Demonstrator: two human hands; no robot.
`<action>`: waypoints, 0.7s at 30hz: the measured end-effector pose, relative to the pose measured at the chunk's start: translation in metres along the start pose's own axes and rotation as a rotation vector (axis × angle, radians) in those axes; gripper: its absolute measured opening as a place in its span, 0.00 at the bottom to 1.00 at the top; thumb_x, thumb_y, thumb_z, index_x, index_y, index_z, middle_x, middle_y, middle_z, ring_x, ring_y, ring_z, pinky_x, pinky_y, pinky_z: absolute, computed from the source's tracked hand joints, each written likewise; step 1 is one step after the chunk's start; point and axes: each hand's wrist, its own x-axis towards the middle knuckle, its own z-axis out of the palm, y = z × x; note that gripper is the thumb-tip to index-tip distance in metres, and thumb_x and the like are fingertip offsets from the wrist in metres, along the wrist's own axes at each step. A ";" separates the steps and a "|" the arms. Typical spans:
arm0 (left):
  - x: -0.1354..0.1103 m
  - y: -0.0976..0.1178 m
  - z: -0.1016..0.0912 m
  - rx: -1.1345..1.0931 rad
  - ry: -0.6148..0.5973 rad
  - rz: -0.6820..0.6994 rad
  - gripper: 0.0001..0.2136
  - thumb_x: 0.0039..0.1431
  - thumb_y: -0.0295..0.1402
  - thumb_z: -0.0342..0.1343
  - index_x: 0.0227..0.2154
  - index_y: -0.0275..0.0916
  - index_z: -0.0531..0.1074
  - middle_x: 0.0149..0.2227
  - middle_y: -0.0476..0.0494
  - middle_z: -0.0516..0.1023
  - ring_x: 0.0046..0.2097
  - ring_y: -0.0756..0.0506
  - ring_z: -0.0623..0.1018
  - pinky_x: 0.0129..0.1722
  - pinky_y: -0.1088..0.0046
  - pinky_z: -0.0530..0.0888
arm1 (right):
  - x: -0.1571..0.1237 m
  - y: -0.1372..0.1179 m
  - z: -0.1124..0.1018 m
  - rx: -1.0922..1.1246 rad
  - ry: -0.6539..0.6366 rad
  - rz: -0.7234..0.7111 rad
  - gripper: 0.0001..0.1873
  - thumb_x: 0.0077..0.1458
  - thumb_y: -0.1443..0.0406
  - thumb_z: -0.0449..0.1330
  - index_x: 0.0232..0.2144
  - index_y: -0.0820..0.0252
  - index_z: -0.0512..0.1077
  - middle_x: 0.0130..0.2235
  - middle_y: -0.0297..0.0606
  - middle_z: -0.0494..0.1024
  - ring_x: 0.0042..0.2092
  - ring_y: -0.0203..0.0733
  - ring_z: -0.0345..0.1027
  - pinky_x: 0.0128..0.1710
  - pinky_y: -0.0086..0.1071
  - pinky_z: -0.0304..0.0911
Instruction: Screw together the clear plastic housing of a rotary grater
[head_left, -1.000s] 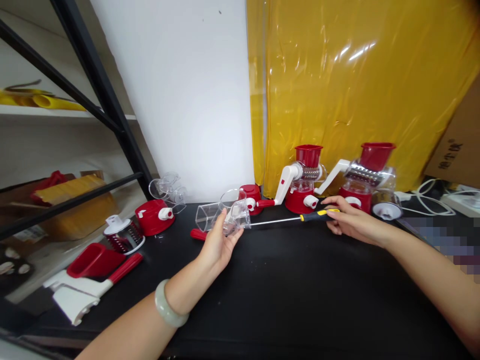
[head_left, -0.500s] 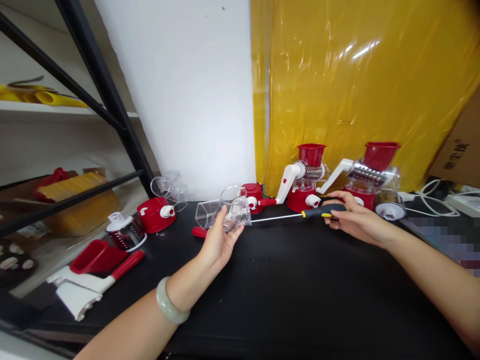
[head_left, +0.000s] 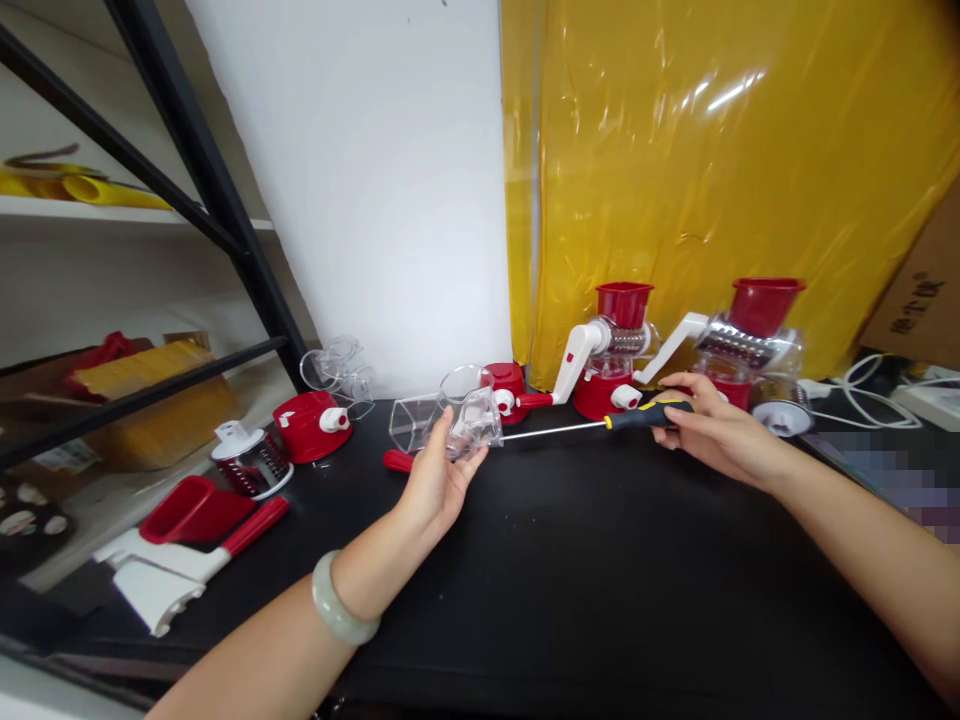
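My left hand (head_left: 442,480) is closed on a clear plastic grater housing (head_left: 415,424), lifted over the black tabletop and lying on its side. In my right hand (head_left: 705,428) is a screwdriver (head_left: 649,414) with a black and yellow handle, gripped by the fingertips. Its long metal shaft points left, and the tip meets the right end of the housing; how deep it goes I cannot tell. Just behind the housing stands a red grater base (head_left: 504,385) with a white knob. A red handle end (head_left: 398,460) shows below the housing, partly covered.
Two assembled drum graters (head_left: 622,345) stand at the back right. On the left are another red base (head_left: 311,425), a grater drum (head_left: 251,462), a red hopper (head_left: 196,508) and a white crank part (head_left: 161,580). A black rack (head_left: 180,130) borders the left; white cables (head_left: 862,395) lie right.
The screwdriver handle has turned a little within my right fingers, its yellow stripe now on top. My left hand and the housing stay almost in place.
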 end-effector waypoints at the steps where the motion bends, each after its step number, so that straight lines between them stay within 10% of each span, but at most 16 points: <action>1: -0.001 0.000 0.000 -0.002 0.005 -0.003 0.08 0.61 0.36 0.59 0.41 0.39 0.74 0.43 0.40 0.80 0.43 0.47 0.80 0.45 0.69 0.80 | 0.001 0.001 -0.002 -0.038 0.005 -0.005 0.23 0.51 0.51 0.68 0.44 0.46 0.64 0.30 0.29 0.74 0.28 0.40 0.70 0.27 0.35 0.63; 6: -0.003 0.001 0.002 0.003 0.005 -0.016 0.10 0.61 0.36 0.60 0.43 0.39 0.74 0.42 0.40 0.80 0.42 0.46 0.80 0.45 0.69 0.80 | 0.002 0.005 -0.003 -0.191 0.048 0.073 0.22 0.57 0.42 0.56 0.39 0.52 0.67 0.21 0.29 0.72 0.19 0.35 0.62 0.21 0.32 0.57; 12: -0.001 0.002 0.001 0.008 0.018 0.002 0.09 0.62 0.36 0.58 0.43 0.40 0.74 0.44 0.41 0.80 0.43 0.46 0.80 0.44 0.70 0.80 | -0.002 0.000 0.001 0.056 -0.001 0.035 0.26 0.47 0.52 0.71 0.45 0.45 0.66 0.41 0.32 0.76 0.34 0.41 0.73 0.31 0.36 0.67; 21: -0.002 0.001 0.001 0.012 0.005 -0.005 0.08 0.62 0.36 0.58 0.42 0.40 0.75 0.43 0.41 0.79 0.43 0.46 0.80 0.44 0.68 0.80 | 0.000 0.005 -0.001 -0.104 0.022 0.034 0.20 0.58 0.44 0.57 0.43 0.49 0.66 0.29 0.32 0.75 0.25 0.38 0.67 0.24 0.34 0.62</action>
